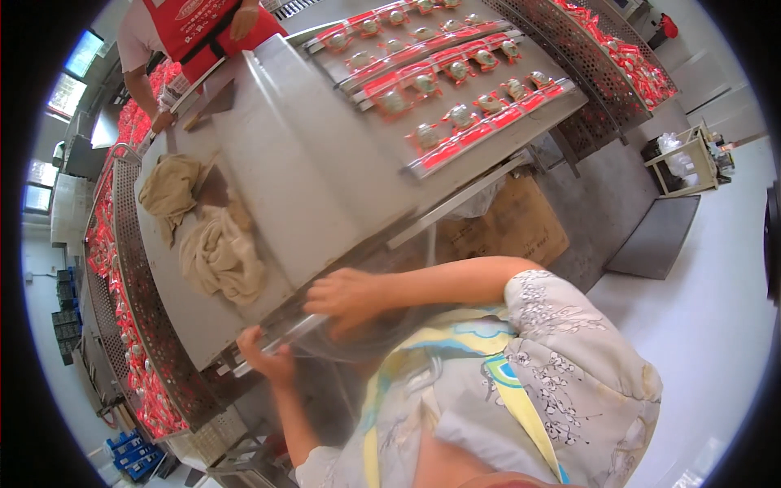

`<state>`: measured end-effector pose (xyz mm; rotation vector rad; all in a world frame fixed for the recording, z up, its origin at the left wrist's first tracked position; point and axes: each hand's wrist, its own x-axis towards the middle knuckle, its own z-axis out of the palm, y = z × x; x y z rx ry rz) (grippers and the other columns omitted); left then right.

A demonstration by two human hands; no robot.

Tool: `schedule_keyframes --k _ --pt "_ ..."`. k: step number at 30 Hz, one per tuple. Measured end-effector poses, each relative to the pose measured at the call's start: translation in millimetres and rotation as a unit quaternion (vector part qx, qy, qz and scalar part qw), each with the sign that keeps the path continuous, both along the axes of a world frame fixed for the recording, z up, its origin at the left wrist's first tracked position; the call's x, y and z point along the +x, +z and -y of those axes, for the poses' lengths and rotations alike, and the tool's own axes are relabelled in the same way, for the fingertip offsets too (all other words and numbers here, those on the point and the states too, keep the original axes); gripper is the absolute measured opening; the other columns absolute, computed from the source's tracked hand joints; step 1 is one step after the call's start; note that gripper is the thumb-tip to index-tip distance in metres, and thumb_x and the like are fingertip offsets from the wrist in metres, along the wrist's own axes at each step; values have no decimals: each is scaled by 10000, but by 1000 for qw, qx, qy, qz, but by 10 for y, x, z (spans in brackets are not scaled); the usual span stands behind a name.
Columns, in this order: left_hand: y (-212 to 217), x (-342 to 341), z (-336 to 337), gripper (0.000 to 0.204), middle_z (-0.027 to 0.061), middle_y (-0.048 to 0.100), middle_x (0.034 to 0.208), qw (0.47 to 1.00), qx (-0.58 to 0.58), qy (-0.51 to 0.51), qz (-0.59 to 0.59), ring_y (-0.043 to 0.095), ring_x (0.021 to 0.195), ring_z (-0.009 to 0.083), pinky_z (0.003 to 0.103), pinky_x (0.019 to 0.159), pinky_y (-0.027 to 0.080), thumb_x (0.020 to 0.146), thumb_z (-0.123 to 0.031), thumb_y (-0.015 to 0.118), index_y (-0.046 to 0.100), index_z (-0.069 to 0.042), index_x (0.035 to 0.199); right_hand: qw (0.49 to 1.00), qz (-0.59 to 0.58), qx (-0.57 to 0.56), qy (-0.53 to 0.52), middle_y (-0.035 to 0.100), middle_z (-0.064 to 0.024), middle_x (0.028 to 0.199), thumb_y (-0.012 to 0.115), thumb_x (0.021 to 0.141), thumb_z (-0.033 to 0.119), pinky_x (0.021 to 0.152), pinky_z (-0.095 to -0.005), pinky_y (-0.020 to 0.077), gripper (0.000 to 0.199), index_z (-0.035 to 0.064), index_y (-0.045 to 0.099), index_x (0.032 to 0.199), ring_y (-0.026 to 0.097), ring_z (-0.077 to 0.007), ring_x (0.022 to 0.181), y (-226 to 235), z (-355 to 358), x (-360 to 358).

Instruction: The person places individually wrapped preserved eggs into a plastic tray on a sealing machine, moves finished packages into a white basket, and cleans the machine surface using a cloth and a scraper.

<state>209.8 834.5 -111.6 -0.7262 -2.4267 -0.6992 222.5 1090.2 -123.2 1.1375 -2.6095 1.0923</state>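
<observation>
My right hand (348,298) is at the near edge of the metal table (325,191), its fingers bent and blurred by motion. Around and below it hangs something clear and film-like, perhaps a plastic bag (358,348); whether the fingers grip it I cannot tell. Lower and to the left, my left hand (268,362) is beside the same edge with thumb and fingers apart, and nothing shows between them. Two crumpled beige cloths, one nearer (220,256) and one farther (169,189), lie on the table left of my hands.
Rows of red-edged packs with round greenish items (460,116) lie at the table's far right. Perforated metal troughs with red packets flank it, left (150,268) and right (561,61). A person in a red apron (191,32) stands at the far left. A cardboard box (508,224) sits below.
</observation>
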Motion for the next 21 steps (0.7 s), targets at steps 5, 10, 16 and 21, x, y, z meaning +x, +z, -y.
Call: schedule_keyframes --k 5,10,16,21 --pt "111 100 -1957 364 126 538 1017 985 142 -84 51 525 962 252 357 906 395 853 -262 525 502 22 1079 976 -142 -167 -2 540 -133 1092 750 608 296 896 -428 415 487 64 578 999 511 -322 1048 -115 -1254 352" --pt "-229 -69 -3710 657 237 461 1250 953 96 -142 252 453 1157 367 437 990 337 829 -380 603 383 23 1298 957 -1 36 -289 484 -174 1243 771 626 362 1009 -470 329 667 89 530 1184 428 -370 1182 -433 -3307 824" --pt "-720 -516 -4760 888 282 294 1367 981 -94 20 166 334 1226 444 469 1001 332 766 -563 615 256 -38 1386 881 -6 110 -459 289 -261 1374 693 640 597 1059 -544 202 905 159 368 1362 211 -468 1296 -503 -4738 764" --pt "-811 -674 -5266 978 249 287 1392 939 -201 129 246 257 1280 414 591 921 353 675 -727 558 272 -155 1414 814 14 150 -561 172 -306 1420 572 613 771 1052 -598 122 1014 188 308 1401 110 -517 1309 -748 -5492 503"
